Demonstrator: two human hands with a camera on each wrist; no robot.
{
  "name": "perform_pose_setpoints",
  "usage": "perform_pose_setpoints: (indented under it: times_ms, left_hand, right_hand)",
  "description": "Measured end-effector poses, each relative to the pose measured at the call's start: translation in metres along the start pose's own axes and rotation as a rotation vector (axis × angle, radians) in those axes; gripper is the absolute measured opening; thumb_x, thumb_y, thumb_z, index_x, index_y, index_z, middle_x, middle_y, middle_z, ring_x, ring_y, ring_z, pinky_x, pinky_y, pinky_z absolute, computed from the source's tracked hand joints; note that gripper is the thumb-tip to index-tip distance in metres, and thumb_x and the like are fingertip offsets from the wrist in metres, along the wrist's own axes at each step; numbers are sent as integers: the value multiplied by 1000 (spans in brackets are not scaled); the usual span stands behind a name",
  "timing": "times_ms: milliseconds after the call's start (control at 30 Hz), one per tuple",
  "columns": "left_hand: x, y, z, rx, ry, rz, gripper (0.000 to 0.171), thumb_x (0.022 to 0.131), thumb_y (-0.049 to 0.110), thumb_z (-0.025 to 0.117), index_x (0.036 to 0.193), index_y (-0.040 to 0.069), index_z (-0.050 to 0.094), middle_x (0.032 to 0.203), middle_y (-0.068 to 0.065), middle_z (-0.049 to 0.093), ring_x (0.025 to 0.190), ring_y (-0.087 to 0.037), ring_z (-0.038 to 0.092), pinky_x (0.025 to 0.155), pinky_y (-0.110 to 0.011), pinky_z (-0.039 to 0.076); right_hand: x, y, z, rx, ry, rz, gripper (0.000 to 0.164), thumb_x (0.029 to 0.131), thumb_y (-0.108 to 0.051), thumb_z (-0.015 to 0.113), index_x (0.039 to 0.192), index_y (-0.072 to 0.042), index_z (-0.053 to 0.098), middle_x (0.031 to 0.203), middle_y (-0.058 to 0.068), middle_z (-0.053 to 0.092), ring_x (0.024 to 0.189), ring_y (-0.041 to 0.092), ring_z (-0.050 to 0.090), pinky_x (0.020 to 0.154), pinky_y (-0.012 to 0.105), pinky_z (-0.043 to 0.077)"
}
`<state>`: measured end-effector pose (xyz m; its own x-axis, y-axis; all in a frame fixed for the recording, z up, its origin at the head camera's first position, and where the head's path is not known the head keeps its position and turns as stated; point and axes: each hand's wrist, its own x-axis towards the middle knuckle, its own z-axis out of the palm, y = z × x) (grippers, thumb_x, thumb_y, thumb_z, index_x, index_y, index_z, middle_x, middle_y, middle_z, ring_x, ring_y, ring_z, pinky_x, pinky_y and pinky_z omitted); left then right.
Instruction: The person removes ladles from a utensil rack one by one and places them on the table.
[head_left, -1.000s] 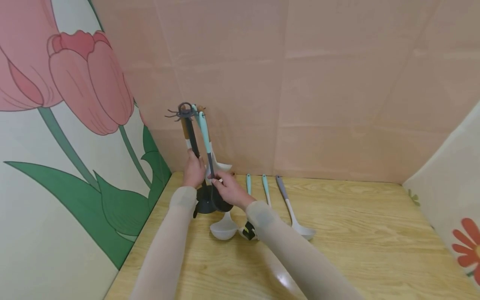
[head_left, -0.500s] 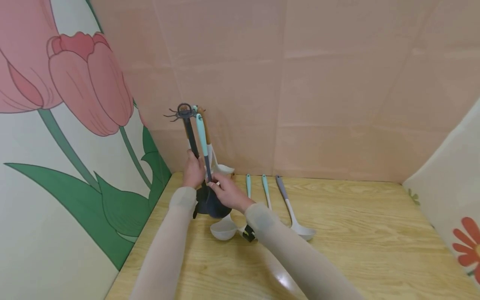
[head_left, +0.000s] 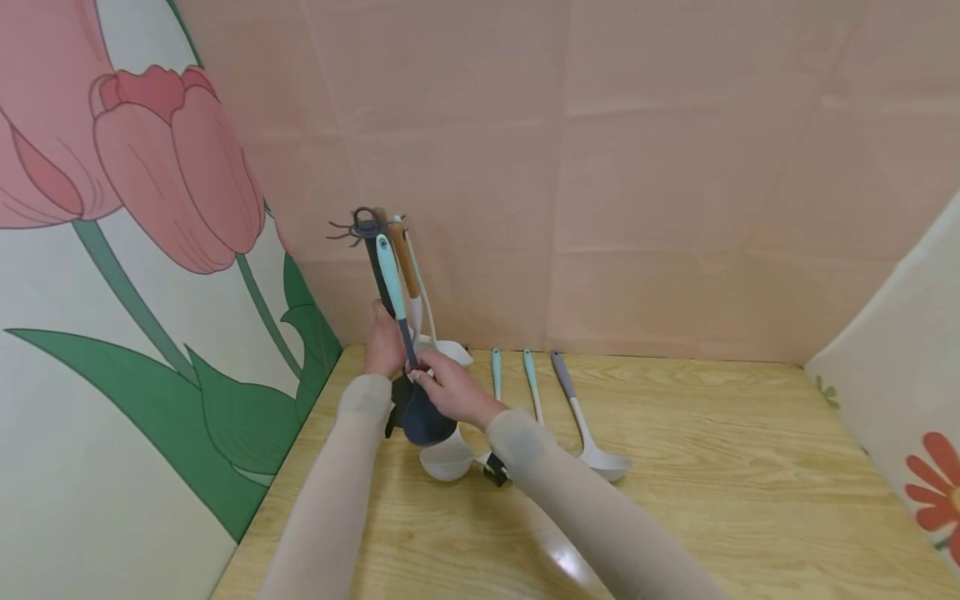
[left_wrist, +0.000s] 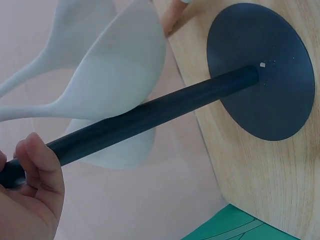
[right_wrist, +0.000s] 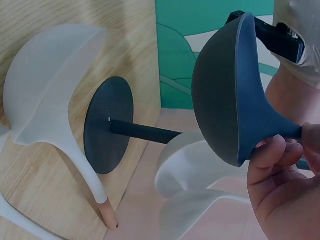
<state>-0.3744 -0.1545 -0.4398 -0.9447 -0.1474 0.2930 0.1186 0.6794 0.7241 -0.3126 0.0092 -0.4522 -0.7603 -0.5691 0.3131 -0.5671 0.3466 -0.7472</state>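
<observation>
My left hand (head_left: 384,343) grips the black pole (left_wrist: 165,108) of a utensil stand, seen close up in the left wrist view. Its round dark base (left_wrist: 270,110) rests on the table, and a ring of hooks (head_left: 366,225) tops it. White ladles (left_wrist: 117,65) with wood and mint handles hang from the far side. With my right hand (head_left: 453,388) I pinch the neck of a dark blue ladle (right_wrist: 220,90). In the head view its mint handle (head_left: 390,275) leans up in front of the hooks; whether it is hooked I cannot tell.
A white ladle (head_left: 447,461) with a wood-tipped handle lies in front of the stand. Farther right lie two mint-handled utensils (head_left: 531,367), partly behind my right arm, and a grey-handled white ladle (head_left: 603,462). A pink wall covering (head_left: 675,208) rises at the table's back edge.
The dark blue ladle and my right hand have shifted left and slightly nearer me. The hanging utensils have swung round to the right. My left hand stays on the pole.
</observation>
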Motion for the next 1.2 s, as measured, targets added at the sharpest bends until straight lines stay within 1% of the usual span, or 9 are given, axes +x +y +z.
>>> perform_pose_setpoints:
  times_ms: [67, 133, 300, 500, 567, 733, 967, 1100, 1200]
  left_hand:
    - [0, 1, -2, -7, -25, -37, 67, 98, 20, 48, 151, -4, 15, 110, -31, 59, 99, -42, 61, 89, -52, 48]
    - [0, 2, -2, -16, -31, -51, 68, 96, 18, 49, 151, -3, 15, 111, -30, 59, 100, -41, 60, 90, -52, 48]
    - [-2, 2, -1, -23, -10, -27, 57, 98, 19, 45, 146, -2, 22, 107, -27, 58, 96, -39, 59, 86, -51, 47]
    - [-3, 5, 0, -20, 9, -19, 52, 101, 19, 43, 144, -3, 25, 103, -24, 58, 92, -38, 58, 84, -50, 47]
    - [-3, 6, 0, -24, 7, -26, 51, 101, 19, 42, 144, -3, 25, 103, -24, 58, 92, -38, 58, 84, -50, 47]
    - [-2, 6, 0, -26, -3, -36, 49, 102, 19, 41, 143, -2, 25, 102, -23, 58, 91, -37, 58, 82, -49, 48]
    - [0, 6, 1, -37, -21, -58, 51, 103, 21, 42, 145, 0, 24, 110, -24, 57, 96, -37, 58, 87, -50, 48]
    - [1, 5, 3, -28, -10, -57, 51, 102, 22, 43, 144, -1, 24, 107, -23, 58, 95, -37, 58, 86, -50, 49]
    - [2, 4, 4, -12, -9, -52, 54, 101, 23, 44, 145, -1, 23, 106, -23, 58, 94, -37, 59, 85, -50, 49]
  right_hand:
    - [0, -1, 1, -22, -5, -5, 18, 106, -16, 50, 113, -5, 63, 108, 6, 65, 101, 17, 60, 91, 36, 50]
    - [0, -3, 2, -47, -7, -11, 17, 105, -16, 51, 111, -5, 63, 107, 6, 65, 100, 17, 60, 90, 36, 49]
    - [1, -6, 3, -93, -7, -14, 15, 105, -16, 51, 107, -7, 63, 102, 5, 64, 93, 17, 58, 85, 34, 48]
    - [1, -8, 4, -59, -26, 36, 16, 106, -18, 50, 108, -8, 61, 87, 2, 59, 71, 10, 59, 68, 26, 49]
    - [1, -8, 5, -54, -21, 39, 16, 106, -19, 49, 108, -8, 61, 84, 1, 59, 68, 9, 59, 66, 25, 49]
    - [1, -7, 7, -58, 18, 9, 15, 107, -19, 48, 106, -9, 59, 81, 1, 59, 66, 9, 59, 65, 25, 49]
    - [1, -7, 8, -89, 54, -38, 12, 107, -18, 48, 105, -9, 56, 82, 0, 59, 67, 10, 58, 64, 25, 49]
    - [1, -7, 9, -115, 74, -49, 11, 106, -17, 49, 103, -9, 56, 83, 1, 58, 70, 12, 56, 65, 26, 47]
    - [1, -7, 10, -131, 91, -58, 12, 106, -17, 49, 104, -8, 57, 87, 2, 61, 76, 14, 57, 69, 28, 47]
